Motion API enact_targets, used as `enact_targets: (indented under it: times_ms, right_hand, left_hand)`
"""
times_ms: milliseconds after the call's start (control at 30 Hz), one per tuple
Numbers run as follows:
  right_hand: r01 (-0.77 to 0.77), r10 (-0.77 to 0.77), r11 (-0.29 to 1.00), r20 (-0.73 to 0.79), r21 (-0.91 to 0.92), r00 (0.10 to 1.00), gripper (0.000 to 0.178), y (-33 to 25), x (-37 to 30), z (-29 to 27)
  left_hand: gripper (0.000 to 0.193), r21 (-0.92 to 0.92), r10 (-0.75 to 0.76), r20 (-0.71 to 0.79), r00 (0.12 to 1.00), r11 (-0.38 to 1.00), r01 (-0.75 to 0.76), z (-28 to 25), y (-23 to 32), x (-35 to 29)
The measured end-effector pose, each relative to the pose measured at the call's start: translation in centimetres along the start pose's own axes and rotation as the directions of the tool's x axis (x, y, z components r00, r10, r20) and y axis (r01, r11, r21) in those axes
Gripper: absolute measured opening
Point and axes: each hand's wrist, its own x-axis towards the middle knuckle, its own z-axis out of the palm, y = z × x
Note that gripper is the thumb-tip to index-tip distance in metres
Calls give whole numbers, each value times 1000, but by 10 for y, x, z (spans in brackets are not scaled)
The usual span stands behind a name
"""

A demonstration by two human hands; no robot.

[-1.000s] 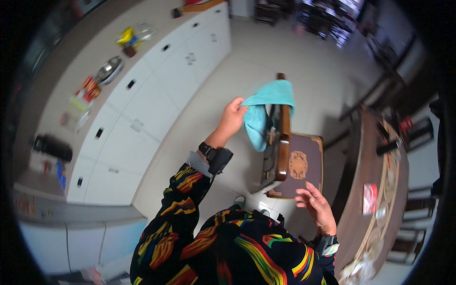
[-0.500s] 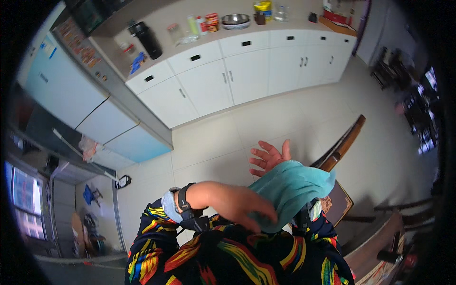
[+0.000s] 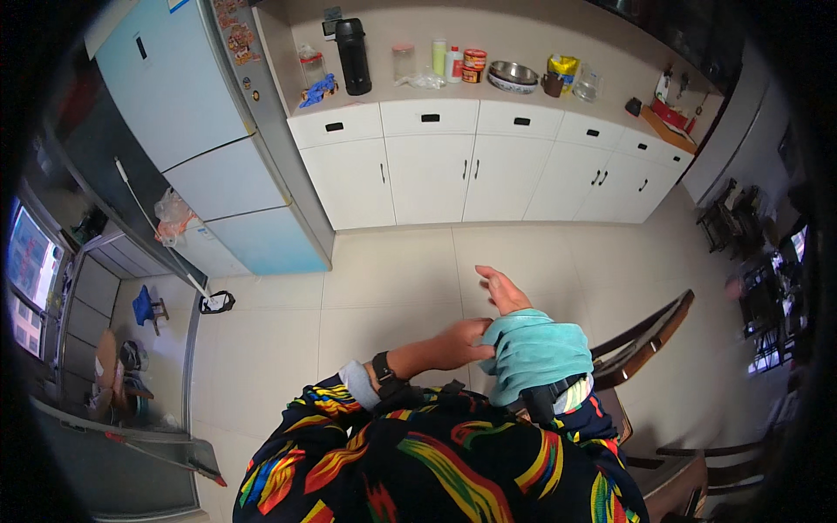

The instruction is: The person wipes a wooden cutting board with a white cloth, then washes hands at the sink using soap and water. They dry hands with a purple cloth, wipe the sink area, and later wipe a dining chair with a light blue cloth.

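Note:
A teal cloth (image 3: 539, 349) is wrapped around my right wrist and forearm, bunched in folds just above a black strap. My left hand (image 3: 464, 342) reaches across from the left, and its fingers are closed on the cloth's left edge beside the wrist. Some of those fingertips are hidden behind the fabric. Out of the cloth's far end comes my right hand (image 3: 506, 293), seen edge-on with its fingers stretched out and nothing in it. A black band with a small device (image 3: 384, 370) circles my left wrist.
White cabinets (image 3: 427, 179) line the far wall, with a thermos (image 3: 353, 57), jars and bowls (image 3: 513, 77) on the counter. A pale blue fridge (image 3: 187, 113) stands left. To my right is a wooden chair (image 3: 645, 344). A mop (image 3: 161, 227) leans near the fridge.
My left hand has gone from the cloth's near end to its edge at my right wrist. The loosely draped cloth now wraps the forearm more closely. My right hand has turned edge-on; the view has shifted.

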Motion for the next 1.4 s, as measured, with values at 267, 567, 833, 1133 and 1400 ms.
enact_targets:
  times_ms: [267,567,833,1133,1400]
  right_hand:
    - [-53,38,996,198,71,979,36,10,36,68]
    - [22,-25,999,87,38,996,34,-9,94,112]
    - [21,-38,979,79,205,996,32,-24,98,96]
    - [78,-104,953,76,292,992,29,-27,61,69]
    - [251,-261,963,110,96,959,27,-26,48,98]
  left_hand:
    - [15,-250,3,-224,975,966,-60,-147,24,-76]
    - [17,633,273,-538,798,755,169,-254,25,-85]
    - [72,-920,510,-107,854,274,-279,-222,74,-48]
    - [74,-864,284,-430,857,145,-482,-179,83,23]
    - [35,466,528,-669,524,846,-257,-196,18,52]
